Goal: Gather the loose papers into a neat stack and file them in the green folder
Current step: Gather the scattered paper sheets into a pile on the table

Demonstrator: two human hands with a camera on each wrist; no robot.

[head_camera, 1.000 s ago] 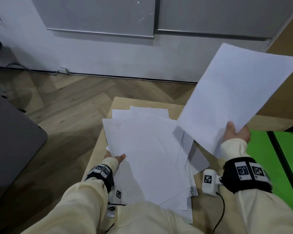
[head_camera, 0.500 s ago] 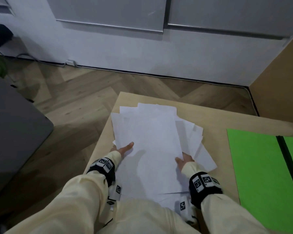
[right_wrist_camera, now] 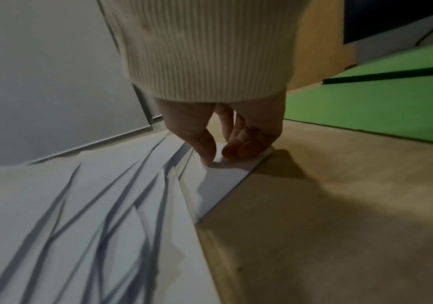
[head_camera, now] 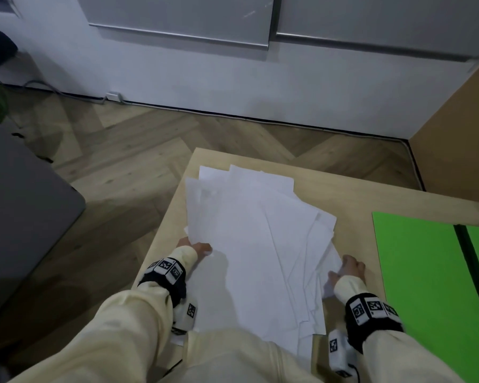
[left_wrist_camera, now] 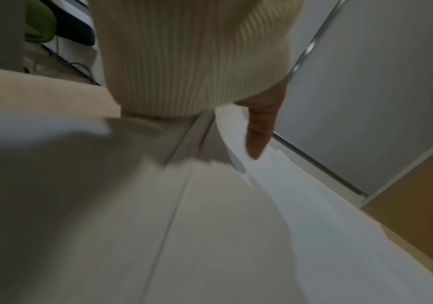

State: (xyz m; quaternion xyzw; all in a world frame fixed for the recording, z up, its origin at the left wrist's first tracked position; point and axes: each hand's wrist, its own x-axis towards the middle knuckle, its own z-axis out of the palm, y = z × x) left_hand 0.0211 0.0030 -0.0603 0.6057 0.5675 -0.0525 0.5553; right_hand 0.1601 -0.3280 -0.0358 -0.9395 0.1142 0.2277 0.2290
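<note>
A loose heap of white papers (head_camera: 249, 244) lies on the pale wooden table (head_camera: 349, 200), fanned and overlapping, with corners sticking out at several angles. The heap's long axis runs from about 6 o'clock, near the person's body, up toward 12 o'clock, leaning a little to 11; its far edges reach close to the table's far left corner. The sheets along the 3 o'clock side are splayed out more than the rest.

The person's left hand (head_camera: 198, 248) sits at the heap's 9 o'clock edge. From the left wrist view one finger (left_wrist_camera: 259, 133) lies straight along the top of the sheets with the paper edge under it; the other fingers are hidden by the cream sleeve (left_wrist_camera: 192, 57), so I cannot tell whether this hand is gripping.

The right hand (head_camera: 350, 268) is at the heap's 4 o'clock edge. In the right wrist view its thumb and curled fingertips (right_wrist_camera: 238, 150) pinch the corner of an outlying sheet that rests flat on the table.

The green folder (head_camera: 426, 286) lies open and flat at 3 o'clock, apart from the papers, its dark spine running roughly from 12 to 6 o'clock.
</note>
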